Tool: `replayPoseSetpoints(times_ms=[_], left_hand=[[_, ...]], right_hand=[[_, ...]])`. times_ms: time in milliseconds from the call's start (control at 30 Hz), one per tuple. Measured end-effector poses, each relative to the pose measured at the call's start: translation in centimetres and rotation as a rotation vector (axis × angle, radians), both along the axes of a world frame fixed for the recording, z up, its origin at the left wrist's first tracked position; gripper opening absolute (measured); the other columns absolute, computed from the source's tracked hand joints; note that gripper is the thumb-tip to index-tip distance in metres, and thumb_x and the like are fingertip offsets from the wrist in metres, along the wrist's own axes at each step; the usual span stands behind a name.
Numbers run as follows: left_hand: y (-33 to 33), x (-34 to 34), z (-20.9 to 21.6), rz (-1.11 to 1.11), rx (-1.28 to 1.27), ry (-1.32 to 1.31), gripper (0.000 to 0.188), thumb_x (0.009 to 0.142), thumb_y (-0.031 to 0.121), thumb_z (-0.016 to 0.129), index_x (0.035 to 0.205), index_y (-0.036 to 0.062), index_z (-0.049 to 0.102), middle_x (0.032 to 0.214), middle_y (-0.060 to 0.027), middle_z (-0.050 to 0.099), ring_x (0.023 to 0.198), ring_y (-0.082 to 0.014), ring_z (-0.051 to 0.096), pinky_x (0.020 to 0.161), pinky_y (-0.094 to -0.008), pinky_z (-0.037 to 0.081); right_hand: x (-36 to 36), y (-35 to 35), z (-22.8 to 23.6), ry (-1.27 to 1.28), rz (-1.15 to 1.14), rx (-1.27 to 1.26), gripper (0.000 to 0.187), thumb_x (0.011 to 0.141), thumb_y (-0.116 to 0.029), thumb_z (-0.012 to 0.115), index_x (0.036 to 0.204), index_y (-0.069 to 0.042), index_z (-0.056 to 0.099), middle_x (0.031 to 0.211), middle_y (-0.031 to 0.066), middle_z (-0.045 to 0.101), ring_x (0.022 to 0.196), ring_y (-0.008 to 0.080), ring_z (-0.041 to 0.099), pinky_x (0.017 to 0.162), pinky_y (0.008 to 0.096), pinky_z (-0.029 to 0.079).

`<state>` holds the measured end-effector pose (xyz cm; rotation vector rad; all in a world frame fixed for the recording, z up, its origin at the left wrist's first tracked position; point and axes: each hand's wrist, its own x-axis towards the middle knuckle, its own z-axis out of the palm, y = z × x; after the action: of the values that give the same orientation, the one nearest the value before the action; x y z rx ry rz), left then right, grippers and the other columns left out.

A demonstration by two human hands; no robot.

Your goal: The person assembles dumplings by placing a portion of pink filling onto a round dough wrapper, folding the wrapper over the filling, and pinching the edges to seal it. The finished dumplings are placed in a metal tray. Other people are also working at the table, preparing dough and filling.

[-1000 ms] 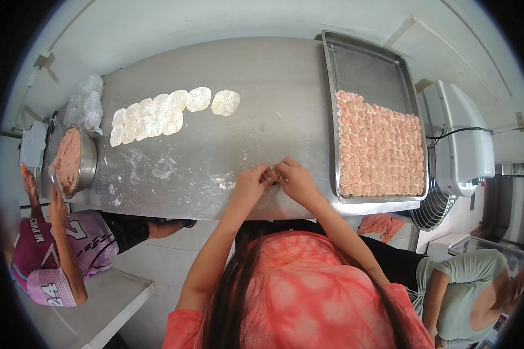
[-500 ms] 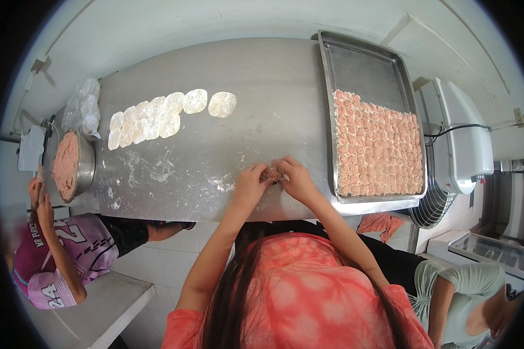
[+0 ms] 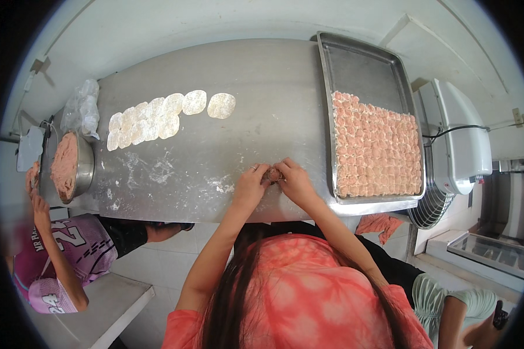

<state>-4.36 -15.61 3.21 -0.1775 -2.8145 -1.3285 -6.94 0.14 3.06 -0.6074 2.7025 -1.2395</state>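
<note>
Near the front edge of the steel table, my left hand point(image 3: 251, 185) and my right hand point(image 3: 294, 182) are closed together around a small round dumpling point(image 3: 273, 174) with pinkish meat filling. Fingers cover much of its side. Beyond my hands to the left lie several floured round dough wrappers point(image 3: 195, 102), mostly overlapping in rows, with one apart at the right end. To my right a deep metal tray point(image 3: 364, 67) holds closely packed dumplings point(image 3: 377, 148) in its nearer part; its far part shows bare metal.
A steel bowl point(image 3: 87, 166) of pink ground meat point(image 3: 64, 165) stands at the left end, beside a clear plastic bag point(image 3: 82, 109). Flour smears mark the steel table point(image 3: 262, 75). A co-worker's hands point(image 3: 36, 195) are near the bowl. A white machine point(image 3: 457, 136) stands past the tray.
My fingers have shifted slightly around the dumpling, my right fingers drawing in closer. The co-worker's hands at left have moved apart. The person at lower right has moved lower.
</note>
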Motion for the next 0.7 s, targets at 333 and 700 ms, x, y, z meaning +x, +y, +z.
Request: replayPoseSetpoints(times_ms=[333,700], left_hand=[[-2.8,0.9,-0.9,0.121,0.108,-0.081,0.035,0.071,-0.003,0.066,0.104,0.0017,0.058,0.100,-0.0151,0.060,0.084,-0.0273,0.064,0.071,-0.0339,0.052],[-9.2,8.9,-2.9,0.248,-0.398,0.221,0.030,0.081,0.009,0.053,0.109,-0.0020,0.053,0.118,-0.0243,0.048,0.109,-0.0417,0.047,0.094,-0.0459,0.039]], right_hand=[[0.1,-0.6,-0.8,0.137,0.149,0.025,0.026,0.073,-0.001,0.059,0.099,-0.004,0.060,0.094,0.0132,0.058,0.084,0.0326,0.058,0.074,0.0413,0.048],[-17.6,17.4,7.0,0.226,-0.349,-0.004,0.030,0.066,0.000,0.068,0.095,-0.005,0.066,0.091,0.0124,0.065,0.079,0.0260,0.064,0.069,0.0335,0.051]])
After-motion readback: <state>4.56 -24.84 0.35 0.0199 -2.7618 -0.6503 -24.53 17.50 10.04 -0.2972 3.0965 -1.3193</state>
